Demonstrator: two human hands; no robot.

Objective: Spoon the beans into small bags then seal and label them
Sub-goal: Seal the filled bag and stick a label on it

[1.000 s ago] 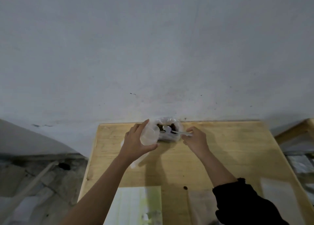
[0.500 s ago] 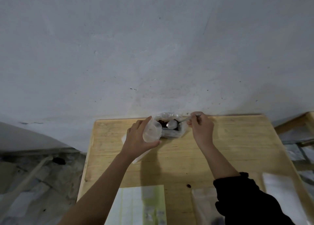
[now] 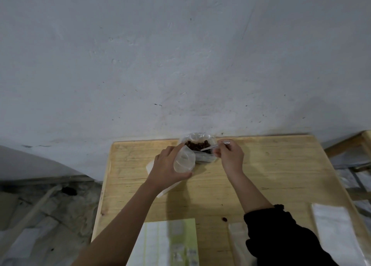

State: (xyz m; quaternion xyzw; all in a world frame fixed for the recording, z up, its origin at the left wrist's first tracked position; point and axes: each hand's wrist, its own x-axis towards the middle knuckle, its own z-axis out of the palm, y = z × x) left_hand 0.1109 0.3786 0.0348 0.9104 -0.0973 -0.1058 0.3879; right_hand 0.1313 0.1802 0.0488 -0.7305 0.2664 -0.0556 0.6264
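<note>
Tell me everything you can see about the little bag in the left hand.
The small bag is thin, clear plastic, its mouth held open in a rounded oval toward the camera. It looks empty. The left hand grips it between thumb and fingers above the wooden table, close beside the bean bag.

Part of the small bag (image 3: 184,160) is hidden beneath the left hand (image 3: 166,167) (the spoon (image 3: 206,148), beside the right hand (image 3: 230,158), is blurred).
</note>
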